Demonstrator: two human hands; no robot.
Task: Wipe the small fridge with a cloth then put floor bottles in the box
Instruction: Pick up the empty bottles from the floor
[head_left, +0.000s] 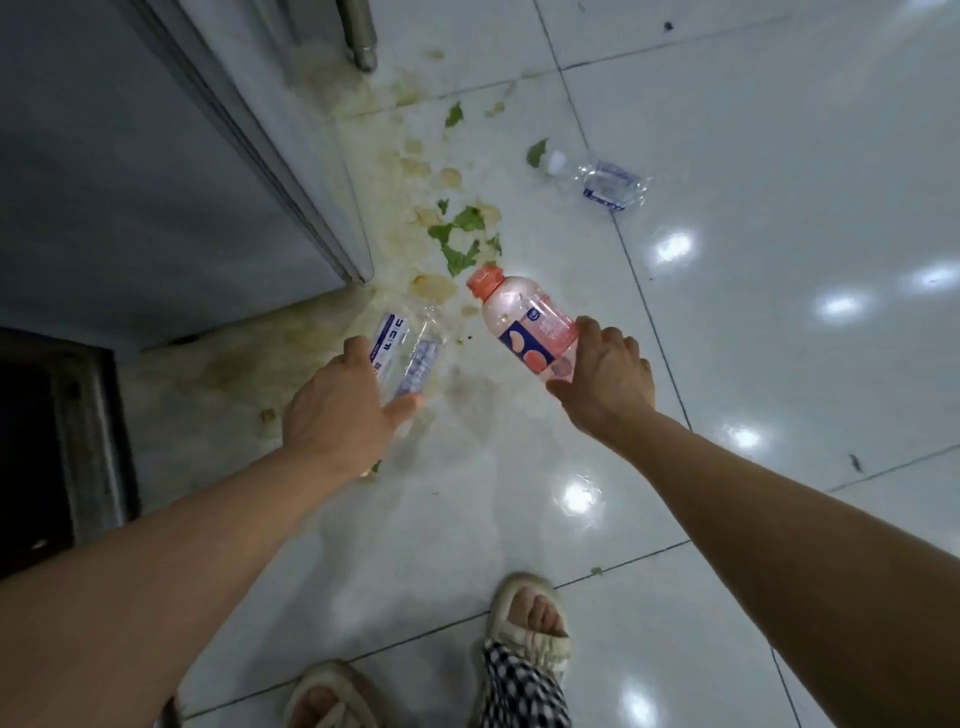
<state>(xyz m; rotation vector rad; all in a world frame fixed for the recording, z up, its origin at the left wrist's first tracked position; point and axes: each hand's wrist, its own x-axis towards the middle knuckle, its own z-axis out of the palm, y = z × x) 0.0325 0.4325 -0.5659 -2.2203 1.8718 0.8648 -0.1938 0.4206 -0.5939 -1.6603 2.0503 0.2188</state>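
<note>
Both arms reach down and fwd from my view, elbows nearly straight. Right hand (602, 374) grips the pink bottle (524, 325), thumb under its base, fingers curled over the far side; bottle tilted, orange cap pointing up-left, lifted off the floor (779, 130) I think, can't be sure. Left hand (337, 410) wraps the clear bottle (402, 353) w/ blue-and-white label, thumb out to the right along its lower end, bottle angled away from me. Third bottle, a crushed clear bottle (597, 179), lies on the tiles well apart, upper right. Green leaf scraps (462, 234) and yellowish stains spread btwn the bottles and the grey fridge (156, 156) at left. My sandals (530, 618) show at bottom. No box in view.
</note>
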